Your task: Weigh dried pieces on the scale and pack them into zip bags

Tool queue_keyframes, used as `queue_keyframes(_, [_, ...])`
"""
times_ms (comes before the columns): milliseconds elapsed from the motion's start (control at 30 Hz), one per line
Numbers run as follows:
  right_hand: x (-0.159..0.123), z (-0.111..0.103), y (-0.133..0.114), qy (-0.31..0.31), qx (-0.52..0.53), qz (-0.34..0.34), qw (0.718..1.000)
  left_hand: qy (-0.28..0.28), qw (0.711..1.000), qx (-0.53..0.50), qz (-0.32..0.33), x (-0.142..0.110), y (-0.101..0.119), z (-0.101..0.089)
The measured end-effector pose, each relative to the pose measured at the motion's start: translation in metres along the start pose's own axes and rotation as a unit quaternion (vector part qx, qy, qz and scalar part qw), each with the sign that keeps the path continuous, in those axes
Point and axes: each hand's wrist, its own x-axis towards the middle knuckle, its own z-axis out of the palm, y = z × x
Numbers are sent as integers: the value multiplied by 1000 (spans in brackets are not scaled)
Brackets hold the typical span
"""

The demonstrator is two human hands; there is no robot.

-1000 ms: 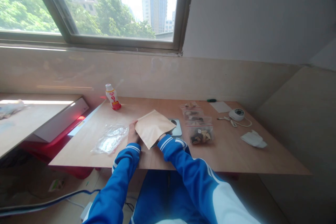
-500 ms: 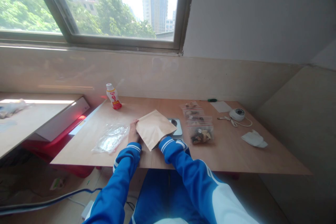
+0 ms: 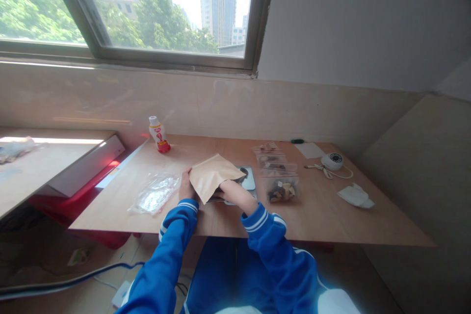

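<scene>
A brown kraft paper bag lies tilted on the table near the front edge, its mouth opening toward the right. My left hand grips the bag's left side, with most of its fingers hidden behind and under the paper. Into the bag's mouth reaches my right hand, its fingers out of sight inside, so whether they hold anything is hidden. Partly covered by the bag, a flat silver plate-like device with a dark round thing on it sits just to the right.
Clear zip bags of brown and cream pieces line up to the right. A crumpled plastic bag lies left, below a white-and-red bottle. Further right are a white fan-like device with its cable, paper and a tissue.
My right forearm has drawn back to the right, baring the wrist outside the bag. The bag has tipped a little, and its mouth shows more. My left hand stays at its side.
</scene>
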Motion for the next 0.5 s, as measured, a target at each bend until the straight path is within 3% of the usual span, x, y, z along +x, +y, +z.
queue_keyframes(67, [-2,-6,-5,-52,-63,-12,997,-2,1000,11,-22,0,-1,0])
queue_keyframes(167, [-2,-17,-11,-69,-116,-15,991,-10,999,36,-32,2,-2,1])
queue_keyframes(267, [-2,-25,-18,-61,-149,-42,986,-16,999,43,-26,4,-3,1])
queue_keyframes(500, [-2,-30,-27,-14,-90,-113,989,-24,998,54,-23,5,-8,2])
